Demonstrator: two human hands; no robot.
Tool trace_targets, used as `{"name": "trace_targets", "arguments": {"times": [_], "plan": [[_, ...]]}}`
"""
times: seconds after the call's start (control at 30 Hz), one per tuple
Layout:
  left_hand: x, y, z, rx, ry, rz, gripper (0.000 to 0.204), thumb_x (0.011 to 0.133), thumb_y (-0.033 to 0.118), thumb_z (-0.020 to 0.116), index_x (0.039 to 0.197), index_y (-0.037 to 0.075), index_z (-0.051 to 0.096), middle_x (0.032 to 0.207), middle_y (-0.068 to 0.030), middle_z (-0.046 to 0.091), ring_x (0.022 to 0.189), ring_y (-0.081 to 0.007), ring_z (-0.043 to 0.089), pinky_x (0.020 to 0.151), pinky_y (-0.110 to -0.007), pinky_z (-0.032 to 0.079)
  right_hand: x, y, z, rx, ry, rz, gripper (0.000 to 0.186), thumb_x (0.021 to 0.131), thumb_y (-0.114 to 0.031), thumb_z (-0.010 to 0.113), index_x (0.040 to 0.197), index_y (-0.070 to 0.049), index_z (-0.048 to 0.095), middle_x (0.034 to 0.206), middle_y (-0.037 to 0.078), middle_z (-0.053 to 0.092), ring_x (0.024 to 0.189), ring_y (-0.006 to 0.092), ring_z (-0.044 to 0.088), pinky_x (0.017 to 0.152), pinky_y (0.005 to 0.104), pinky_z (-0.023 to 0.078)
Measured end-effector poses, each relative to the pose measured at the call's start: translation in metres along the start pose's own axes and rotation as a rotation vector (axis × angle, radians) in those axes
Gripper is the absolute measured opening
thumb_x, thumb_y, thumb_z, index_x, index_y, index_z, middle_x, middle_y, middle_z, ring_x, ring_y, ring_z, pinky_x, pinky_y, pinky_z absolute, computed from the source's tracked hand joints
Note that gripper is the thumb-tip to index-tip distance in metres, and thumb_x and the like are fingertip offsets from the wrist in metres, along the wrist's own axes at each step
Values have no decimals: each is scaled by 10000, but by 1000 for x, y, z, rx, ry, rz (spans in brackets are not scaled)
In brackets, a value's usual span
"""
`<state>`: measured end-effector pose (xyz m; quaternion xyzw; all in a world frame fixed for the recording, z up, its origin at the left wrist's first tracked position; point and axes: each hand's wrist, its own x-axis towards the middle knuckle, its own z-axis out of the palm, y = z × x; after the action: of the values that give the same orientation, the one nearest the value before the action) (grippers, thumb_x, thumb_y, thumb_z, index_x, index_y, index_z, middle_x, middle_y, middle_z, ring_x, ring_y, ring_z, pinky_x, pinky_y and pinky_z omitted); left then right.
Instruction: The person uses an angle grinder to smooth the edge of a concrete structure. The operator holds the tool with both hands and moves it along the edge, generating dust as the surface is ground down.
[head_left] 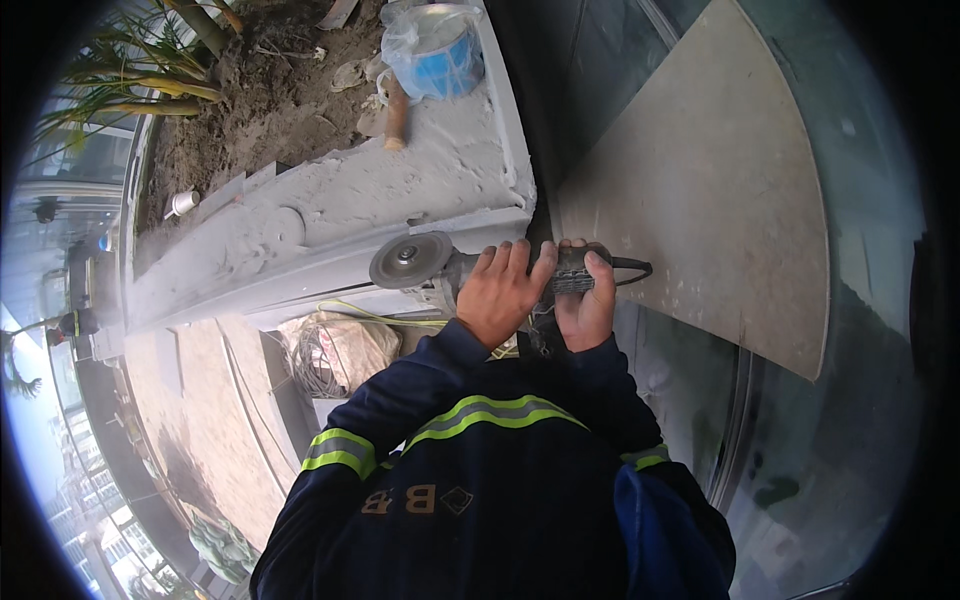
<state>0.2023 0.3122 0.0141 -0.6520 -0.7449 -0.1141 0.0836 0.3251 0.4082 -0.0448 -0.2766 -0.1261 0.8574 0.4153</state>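
An angle grinder (pixel 572 275) lies crosswise in front of my body, its round cutting disc (pixel 410 259) pointing left. My left hand (pixel 502 292) is wrapped over the front of its body, just behind the disc. Farther back, my right hand (pixel 585 303) grips the rear part, where the black cord (pixel 631 267) comes out. The disc is close to the front edge of a grey, dust-covered ledge (pixel 340 212); I cannot tell whether it touches. Pale dust hangs along the ledge to the left.
On the ledge stand a blue bucket (pixel 445 65) in clear plastic and a wooden-handled tool (pixel 396 118). Soil and a plant (pixel 150 95) lie behind. A large board (pixel 715 190) leans at right by glass. Below left are a sack (pixel 355 350) with coiled wire and a yellow-green cord (pixel 385 318).
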Motion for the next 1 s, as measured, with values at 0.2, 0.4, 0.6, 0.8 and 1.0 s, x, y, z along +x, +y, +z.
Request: {"name": "trace_targets", "arguments": {"times": [0.2,0.4,0.6,0.8,1.0], "plan": [[-1,-10,3,-9,33,2,503,921,177,616,1414,79,589,1101,-142,646,1024,-301,685,901,-424,556,10,12,-5,36,-59,36,186,926,-107,717,1097,-73,652,1114,74,703,1124,258,675,1051,423,519],[-9,-31,7,-42,6,-15,517,913,164,624,1420,78,581,1069,-134,635,997,-299,685,876,-419,558,14,30,7,8,-40,27,171,929,-104,715,1085,-72,652,1104,76,704,1115,254,678,1044,411,521],[-5,-14,4,-43,52,6,511,898,162,635,1401,78,600,1079,-130,636,972,-286,687,848,-395,558,3,7,2,-13,-23,24,186,926,-111,709,1101,-64,666,1118,83,706,1109,255,682,1039,413,525],[2,2,-9,-53,27,1,527,888,148,636,1409,80,602,1132,-136,647,993,-288,688,868,-386,559,-7,-11,8,-82,-30,-9,219,933,-181,696,1114,-60,673,1131,103,704,1127,254,678,1047,427,519],[-1,-12,4,-7,41,3,503,910,175,621,1398,58,589,1080,-136,643,962,-285,679,854,-393,539,13,5,-2,-37,-45,61,222,941,-169,694,1124,-47,666,1132,112,708,1126,266,680,1060,432,515]]}}
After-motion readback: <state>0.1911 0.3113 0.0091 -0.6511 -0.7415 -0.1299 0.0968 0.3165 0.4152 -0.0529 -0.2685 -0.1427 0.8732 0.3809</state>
